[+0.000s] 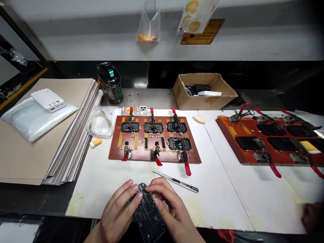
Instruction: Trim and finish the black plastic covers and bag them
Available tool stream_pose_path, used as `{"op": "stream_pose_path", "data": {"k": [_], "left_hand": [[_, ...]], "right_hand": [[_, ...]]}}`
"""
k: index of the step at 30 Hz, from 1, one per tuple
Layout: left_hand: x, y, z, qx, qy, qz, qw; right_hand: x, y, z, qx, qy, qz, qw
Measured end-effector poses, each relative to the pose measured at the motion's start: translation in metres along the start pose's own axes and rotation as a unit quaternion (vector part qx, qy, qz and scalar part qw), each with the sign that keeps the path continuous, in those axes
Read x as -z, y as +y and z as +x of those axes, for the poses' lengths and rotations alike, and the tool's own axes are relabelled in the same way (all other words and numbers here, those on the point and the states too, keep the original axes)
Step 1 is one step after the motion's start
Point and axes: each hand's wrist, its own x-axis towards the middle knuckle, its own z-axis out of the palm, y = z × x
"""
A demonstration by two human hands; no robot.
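Note:
My left hand (118, 209) and my right hand (169, 206) together hold a black plastic part (148, 216) near the front edge of the white table (227, 189). The fingers of both hands curl onto its upper end. Beyond them lies a red-brown fixture board (154, 140) with several red-handled toggle clamps and several black parts seated in it. Its two lower-left nests have no part in them. A slim utility knife (176, 181) lies between the board and my hands.
A second fixture board (270, 141) sits at the right. At the left are a stack of cardboard sheets (50, 135), a plastic bag and a white device. A water bottle (111, 82), an open carton (202, 91) and a yellow-capped tube (95, 143) are further back. Another person's hand (312, 216) shows at lower right.

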Motion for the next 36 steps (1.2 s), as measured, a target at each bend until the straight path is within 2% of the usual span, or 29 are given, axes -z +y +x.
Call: {"op": "stream_pose_path", "data": {"k": [3,5,6,8,10,11,13,15,18,20,22,25,27,29,30,31,32,33,34,36], "left_hand": [[-0.002,0.000,0.004,0.023,0.016,-0.035,0.999],[-0.004,0.004,0.006,0.121,0.009,-0.103,0.987],[-0.006,0.008,0.005,0.198,-0.013,-0.137,0.970],[-0.010,0.013,0.002,0.344,-0.097,-0.159,0.920],[-0.010,0.012,-0.004,0.408,-0.186,-0.130,0.884],[-0.007,0.007,-0.006,0.409,-0.211,-0.110,0.881],[0.005,-0.011,-0.009,0.404,-0.213,-0.066,0.887],[0.022,-0.038,-0.006,0.414,-0.173,0.002,0.894],[0.042,-0.088,0.006,0.436,-0.090,0.140,0.884],[0.045,-0.120,0.016,0.439,-0.049,0.209,0.873],[0.043,-0.143,0.025,0.433,-0.040,0.238,0.869],[0.040,-0.157,0.031,0.422,-0.047,0.244,0.872],[0.044,-0.145,0.029,0.420,-0.033,0.250,0.872],[0.048,-0.116,0.022,0.411,-0.040,0.206,0.887],[0.049,-0.097,0.017,0.400,-0.064,0.157,0.901],[0.049,-0.075,0.010,0.374,-0.112,0.051,0.919],[0.047,-0.053,0.003,0.337,-0.154,-0.059,0.927],[0.044,-0.032,-0.004,0.308,-0.203,-0.131,0.920],[0.040,-0.013,-0.010,0.283,-0.222,-0.178,0.916],[0.030,0.013,-0.020,0.263,-0.221,-0.220,0.913]], "right_hand": [[0.001,-0.001,0.003,-0.009,0.001,-0.017,1.000],[0.002,0.001,0.007,-0.039,-0.014,-0.034,0.999],[0.002,0.004,0.009,-0.068,-0.034,-0.036,0.996],[0.000,0.012,0.011,-0.145,-0.097,-0.022,0.984],[-0.004,0.024,0.013,-0.216,-0.141,0.004,0.966],[-0.007,0.029,0.015,-0.238,-0.142,0.008,0.961],[-0.012,0.036,0.018,-0.244,-0.107,-0.030,0.963],[-0.016,0.037,0.025,-0.215,-0.059,-0.139,0.965],[-0.020,0.029,0.037,-0.181,-0.037,-0.329,0.926],[-0.021,0.024,0.044,-0.189,-0.035,-0.421,0.886],[-0.020,0.021,0.045,-0.198,-0.025,-0.468,0.861],[-0.017,0.019,0.038,-0.201,-0.018,-0.451,0.869],[-0.013,0.019,0.029,-0.199,-0.013,-0.410,0.890],[-0.012,0.019,0.017,-0.193,-0.021,-0.335,0.922],[-0.013,0.020,0.011,-0.189,-0.037,-0.274,0.942],[-0.016,0.021,0.005,-0.187,-0.063,-0.199,0.960],[-0.020,0.023,0.000,-0.184,-0.093,-0.119,0.971],[-0.025,0.024,-0.005,-0.181,-0.119,-0.043,0.975],[-0.030,0.026,-0.008,-0.179,-0.131,0.017,0.975],[-0.040,0.030,-0.011,-0.174,-0.116,0.077,0.975]]}}
